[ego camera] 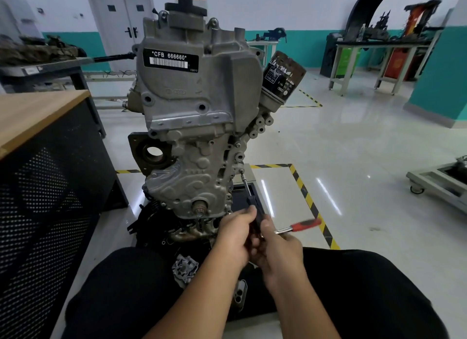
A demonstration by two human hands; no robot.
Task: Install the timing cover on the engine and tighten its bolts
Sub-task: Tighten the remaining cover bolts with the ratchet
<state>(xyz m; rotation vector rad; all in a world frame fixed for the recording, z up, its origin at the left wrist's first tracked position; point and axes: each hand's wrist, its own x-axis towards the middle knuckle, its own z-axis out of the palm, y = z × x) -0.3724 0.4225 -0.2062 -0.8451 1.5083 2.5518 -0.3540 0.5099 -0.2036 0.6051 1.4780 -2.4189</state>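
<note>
A grey engine [194,106] stands upright on the floor in front of me, its ribbed timing cover [192,184] against the lower front face. A dark screwdriver-type tool [252,202] angles up to a bolt [241,171] on the cover's right edge. My left hand [236,235] grips the tool's black handle from the left. My right hand [275,247] grips the lower part of the handle from the right. A red-handled ratchet [300,225] lies on the floor just right of my hands.
A black oil filter [281,77] juts from the engine's upper right. A wood-topped cabinet with perforated black sides [50,177] stands at my left. A small metal part [184,268] lies between my knees. Yellow-black tape [310,202] marks the floor. Workbenches line the far right wall.
</note>
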